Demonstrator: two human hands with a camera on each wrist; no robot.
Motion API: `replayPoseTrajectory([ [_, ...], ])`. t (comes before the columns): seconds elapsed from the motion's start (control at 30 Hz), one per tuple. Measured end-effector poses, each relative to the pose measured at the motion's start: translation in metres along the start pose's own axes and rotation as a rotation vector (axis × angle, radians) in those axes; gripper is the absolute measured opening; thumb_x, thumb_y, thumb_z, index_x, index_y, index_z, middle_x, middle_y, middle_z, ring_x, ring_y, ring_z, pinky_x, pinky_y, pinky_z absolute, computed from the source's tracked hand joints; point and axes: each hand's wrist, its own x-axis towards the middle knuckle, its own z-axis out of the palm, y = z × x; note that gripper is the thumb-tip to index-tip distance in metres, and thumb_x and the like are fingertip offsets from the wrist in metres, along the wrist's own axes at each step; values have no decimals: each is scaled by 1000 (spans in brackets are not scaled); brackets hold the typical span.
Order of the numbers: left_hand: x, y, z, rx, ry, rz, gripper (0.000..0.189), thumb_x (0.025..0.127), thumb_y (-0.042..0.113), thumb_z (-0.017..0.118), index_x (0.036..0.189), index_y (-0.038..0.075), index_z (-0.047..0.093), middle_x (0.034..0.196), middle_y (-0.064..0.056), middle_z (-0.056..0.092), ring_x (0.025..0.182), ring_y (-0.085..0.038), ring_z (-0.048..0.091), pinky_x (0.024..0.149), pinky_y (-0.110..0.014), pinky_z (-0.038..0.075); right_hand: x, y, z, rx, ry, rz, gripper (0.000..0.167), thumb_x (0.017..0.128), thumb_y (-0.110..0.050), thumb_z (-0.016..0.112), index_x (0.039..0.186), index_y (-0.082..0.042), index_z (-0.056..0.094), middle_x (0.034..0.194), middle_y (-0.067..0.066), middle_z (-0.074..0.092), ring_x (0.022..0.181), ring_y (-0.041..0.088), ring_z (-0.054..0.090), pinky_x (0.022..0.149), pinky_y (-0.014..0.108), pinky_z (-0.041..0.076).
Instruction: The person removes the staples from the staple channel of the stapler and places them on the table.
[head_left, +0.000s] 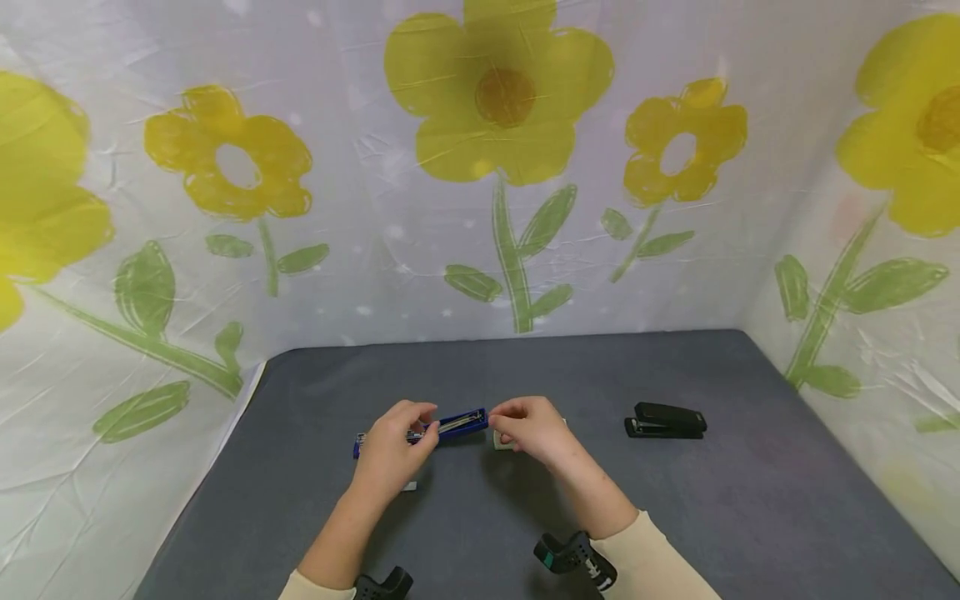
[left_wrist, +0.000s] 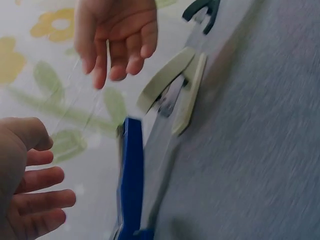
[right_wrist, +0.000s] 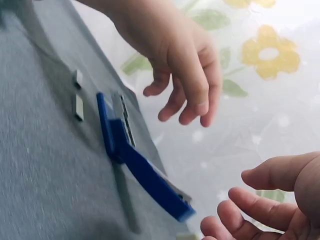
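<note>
A blue stapler [head_left: 459, 426] lies unfolded on the dark table [head_left: 465, 533], between the person's two hands and a little beyond them, with one half flung back past the hinge [right_wrist: 118, 156]. I'd judge it light enough for one hand, stiff in its plastic and metal, and fairly smooth, so fingers could slide along the long blue sides. The slim metal rail [right_wrist: 125, 120] looks like the part to treat gently. The loose half probably swings about the hinge, so lifting by one end would likely let the other flop; a steadier hold, I'd say, is across the sides close to the hinge, with the second hand minding the far end. The left hand [head_left: 393, 442] hovers over the left part of the stapler, fingers bent loosely and thumb well apart from them, with nothing in its grasp. The right hand [head_left: 528, 425] hangs just off the stapler's right end, its fingers softly curled; from above thumb and forefinger look close together, but the right wrist view shows a clear gap and nothing between them. Both forearms slant inward from the near edge, the left one leaning right, the right one leaning left. A pale green stapler [left_wrist: 170, 90] sits partly hidden behind the right hand, a black stapler [head_left: 666, 423] well off to the right, and two small pale blocks [right_wrist: 79, 107] near the blue one.
</note>
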Motion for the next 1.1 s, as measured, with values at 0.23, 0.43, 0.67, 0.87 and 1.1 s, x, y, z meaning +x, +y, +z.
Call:
replayPoseTrajectory([
  [0.23, -1, 18, 27, -27, 3, 113, 17, 88, 6, 79, 105, 6, 76, 90, 1, 65, 74, -12, 61, 66, -29, 53, 6, 8, -13, -161, 64, -24, 24, 97, -18, 72, 116, -4, 74, 103, 6, 70, 89, 28, 69, 74, 42, 56],
  [0.43, -8, 32, 55, 39, -79, 54, 14, 87, 9, 77, 101, 5, 76, 82, 4, 61, 67, -7, 54, 61, -27, 49, 14, 18, -15, -349, 73, -92, 33, 91, -17, 78, 122, -6, 72, 118, 11, 67, 110, 31, 63, 86, 48, 51],
  [0.67, -11, 38, 83, 82, -246, -106, 17, 90, 13, 73, 103, 1, 73, 77, 2, 52, 65, -14, 51, 58, -33, 44, 20, 27, -12, -428, 60, -115, 40, 89, -13, 81, 126, -1, 70, 125, 18, 64, 106, 33, 63, 80, 45, 51],
  [0.87, -12, 38, 99, 158, -263, -160, 31, 93, 16, 74, 120, 2, 71, 92, -10, 64, 76, -32, 67, 63, -47, 54, 23, 34, -5, -574, 95, -190, 36, 87, -12, 83, 119, 0, 74, 112, 15, 67, 93, 29, 65, 77, 43, 53],
  [1.1, -9, 40, 107, 242, -207, -159, 26, 93, 18, 75, 118, 8, 75, 85, -7, 66, 71, -31, 67, 56, -45, 52, 22, 37, 0, -651, 143, -245, 33, 85, -11, 85, 114, 0, 75, 104, 12, 67, 86, 26, 66, 72, 40, 54],
])
